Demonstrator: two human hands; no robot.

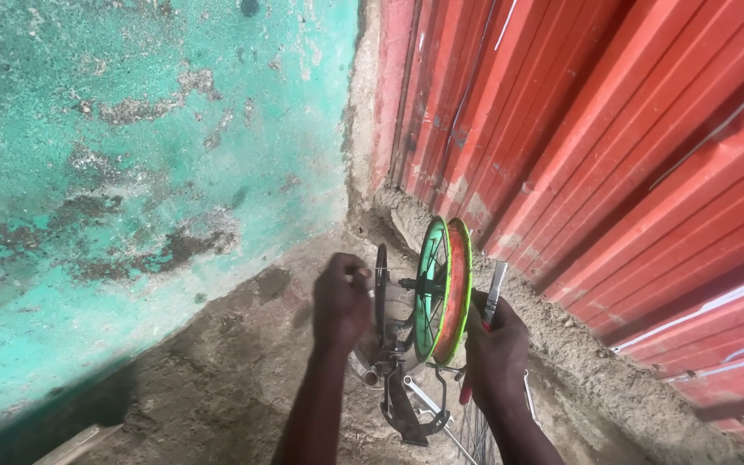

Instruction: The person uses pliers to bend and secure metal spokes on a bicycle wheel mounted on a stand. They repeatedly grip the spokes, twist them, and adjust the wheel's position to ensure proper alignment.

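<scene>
Both hands grip low-centre: left hand pinches thin stiff spokes; right hand fingers clamp a metal tool beside the light, rigid green-and-orange bicycle wheel.

A green-and-orange-rimmed wheel stands upright on a truing stand, a metal tool upright just beside its rim.

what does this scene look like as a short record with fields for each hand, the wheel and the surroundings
left hand: left hand, closed by the black disc on the axle; what it grips is hidden
right hand: right hand, closed on a silver metal tool with a red handle
wheel: small upright bicycle wheel with a green rim and orange-yellow band, held between both hands
under it: black metal frame parts
ground: rough bare concrete floor
walls: flaking turquoise plaster wall, red corrugated metal sheet
</scene>
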